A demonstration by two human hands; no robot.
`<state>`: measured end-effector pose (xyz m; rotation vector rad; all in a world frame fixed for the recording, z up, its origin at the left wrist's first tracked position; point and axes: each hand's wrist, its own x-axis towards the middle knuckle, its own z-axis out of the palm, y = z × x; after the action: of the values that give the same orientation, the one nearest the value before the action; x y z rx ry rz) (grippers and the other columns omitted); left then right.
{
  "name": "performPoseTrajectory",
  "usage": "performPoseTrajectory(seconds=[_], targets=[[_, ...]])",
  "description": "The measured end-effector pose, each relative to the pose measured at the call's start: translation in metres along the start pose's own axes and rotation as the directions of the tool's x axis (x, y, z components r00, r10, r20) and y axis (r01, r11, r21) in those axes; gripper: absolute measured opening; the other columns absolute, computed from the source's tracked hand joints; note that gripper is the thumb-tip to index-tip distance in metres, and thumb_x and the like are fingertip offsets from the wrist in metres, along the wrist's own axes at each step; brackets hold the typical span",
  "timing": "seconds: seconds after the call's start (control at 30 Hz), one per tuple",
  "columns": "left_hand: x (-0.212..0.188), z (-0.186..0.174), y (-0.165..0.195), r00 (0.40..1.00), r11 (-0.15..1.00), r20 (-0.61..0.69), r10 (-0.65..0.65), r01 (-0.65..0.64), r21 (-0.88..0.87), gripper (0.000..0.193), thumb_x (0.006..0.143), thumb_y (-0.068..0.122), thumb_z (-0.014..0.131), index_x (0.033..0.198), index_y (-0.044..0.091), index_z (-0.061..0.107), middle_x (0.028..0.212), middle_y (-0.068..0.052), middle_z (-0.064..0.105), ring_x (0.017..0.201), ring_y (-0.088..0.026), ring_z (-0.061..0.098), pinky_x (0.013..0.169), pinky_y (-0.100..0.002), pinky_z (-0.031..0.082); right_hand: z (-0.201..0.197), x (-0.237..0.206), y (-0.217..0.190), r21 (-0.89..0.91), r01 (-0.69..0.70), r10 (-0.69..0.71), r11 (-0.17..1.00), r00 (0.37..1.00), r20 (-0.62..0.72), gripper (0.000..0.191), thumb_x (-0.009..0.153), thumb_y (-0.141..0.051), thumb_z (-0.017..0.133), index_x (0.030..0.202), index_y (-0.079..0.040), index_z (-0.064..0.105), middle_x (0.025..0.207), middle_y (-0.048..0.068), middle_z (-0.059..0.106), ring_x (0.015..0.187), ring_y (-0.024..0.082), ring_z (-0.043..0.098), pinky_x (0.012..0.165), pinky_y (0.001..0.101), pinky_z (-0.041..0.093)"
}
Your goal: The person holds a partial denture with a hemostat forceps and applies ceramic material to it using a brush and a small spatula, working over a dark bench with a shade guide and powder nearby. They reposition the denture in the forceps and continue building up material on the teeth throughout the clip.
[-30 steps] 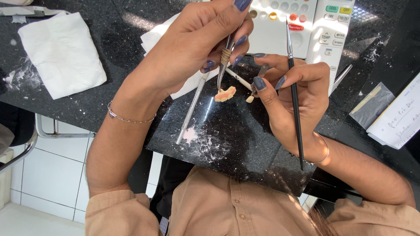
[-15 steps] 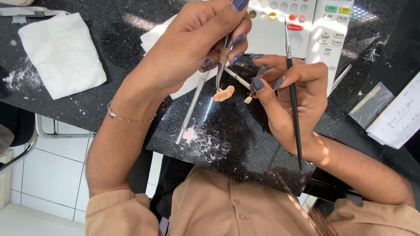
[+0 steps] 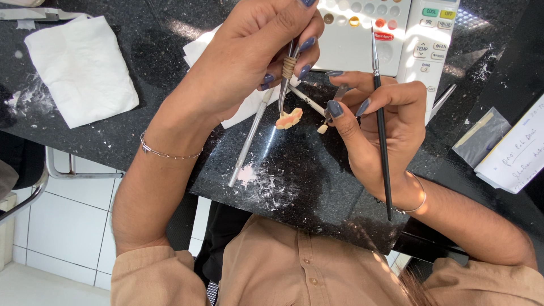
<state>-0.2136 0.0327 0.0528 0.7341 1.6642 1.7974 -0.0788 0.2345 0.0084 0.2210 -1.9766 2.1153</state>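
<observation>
My left hand (image 3: 249,51) pinches metal tweezers (image 3: 285,85) that point down and grip a small pink-and-cream row of artificial teeth (image 3: 289,119) above a black slab (image 3: 317,209). My right hand (image 3: 396,136) sits just right of it. It holds a thin dark-handled brush (image 3: 383,141) between its fingers. Its thumb and forefinger also hold a small metal instrument whose cream-tipped end (image 3: 323,129) hovers close beside the teeth, not clearly touching them.
A white-handled tool (image 3: 247,144) lies on the slab next to a smear of white powder (image 3: 263,190). A folded white tissue (image 3: 79,68) lies at left. A white device with coloured buttons (image 3: 422,39) stands at the top, and a plastic packet (image 3: 481,136) and a handwritten paper (image 3: 518,153) lie at right.
</observation>
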Motion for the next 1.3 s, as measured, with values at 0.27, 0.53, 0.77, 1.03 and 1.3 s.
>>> performPoseTrajectory(seconds=[0.27, 0.53, 0.77, 1.03, 1.3], targets=[[-0.0001, -0.0006, -0.0009, 1.0, 1.0, -0.009, -0.003, 0.002, -0.03, 0.046, 0.121, 0.048, 0.043, 0.096, 0.012, 0.058, 0.074, 0.002, 0.059, 0.053, -0.001, 0.039, 0.049, -0.016, 0.031, -0.0007, -0.0011, 0.0019, -0.014, 0.006, -0.005, 1.0, 1.0, 0.006, 0.033, 0.106, 0.007, 0.065, 0.117, -0.006, 0.037, 0.128, 0.029, 0.062, 0.091, 0.016, 0.069, 0.074, 0.0227, 0.061], [0.0007, 0.0008, 0.002, 0.998, 0.995, -0.037, -0.056, 0.053, -0.089, 0.042, 0.12, 0.043, 0.045, 0.098, 0.011, 0.06, 0.079, 0.0, 0.064, 0.053, -0.001, 0.044, 0.048, -0.018, 0.032, 0.0012, 0.0026, -0.004, -0.013, -0.012, 0.012, 1.0, 1.0, 0.014, 0.032, 0.104, 0.006, 0.063, 0.115, -0.007, 0.036, 0.131, 0.029, 0.061, 0.088, 0.016, 0.069, 0.071, 0.022, 0.06], [0.0012, 0.0004, 0.0005, 0.996, 0.985, -0.034, -0.077, 0.07, -0.16, 0.039, 0.122, 0.039, 0.046, 0.102, 0.009, 0.062, 0.084, -0.002, 0.066, 0.051, -0.001, 0.046, 0.05, -0.018, 0.034, 0.0023, 0.0039, -0.0044, 0.004, 0.0, 0.0, 1.0, 1.0, 0.006, 0.032, 0.106, 0.007, 0.063, 0.117, -0.007, 0.036, 0.128, 0.027, 0.062, 0.088, 0.015, 0.069, 0.073, 0.0222, 0.06], [-0.0002, 0.0005, -0.0019, 0.997, 0.986, -0.032, -0.071, 0.065, -0.157, 0.037, 0.119, 0.038, 0.044, 0.102, 0.009, 0.062, 0.079, -0.002, 0.067, 0.051, 0.0, 0.045, 0.049, -0.017, 0.033, 0.0009, 0.0036, -0.0046, -0.023, 0.003, -0.002, 1.0, 1.0, 0.016, 0.031, 0.106, 0.008, 0.061, 0.116, -0.007, 0.036, 0.13, 0.026, 0.062, 0.091, 0.015, 0.069, 0.074, 0.0222, 0.059], [0.0002, 0.0009, -0.0005, 0.998, 0.988, -0.022, -0.055, 0.051, -0.149, 0.036, 0.118, 0.036, 0.044, 0.103, 0.009, 0.061, 0.081, -0.003, 0.068, 0.05, -0.001, 0.048, 0.047, -0.016, 0.036, 0.0025, 0.0032, -0.0063, -0.015, -0.023, 0.023, 1.0, 1.0, 0.002, 0.031, 0.106, 0.009, 0.061, 0.116, -0.006, 0.036, 0.128, 0.026, 0.062, 0.091, 0.014, 0.069, 0.075, 0.0221, 0.06]])
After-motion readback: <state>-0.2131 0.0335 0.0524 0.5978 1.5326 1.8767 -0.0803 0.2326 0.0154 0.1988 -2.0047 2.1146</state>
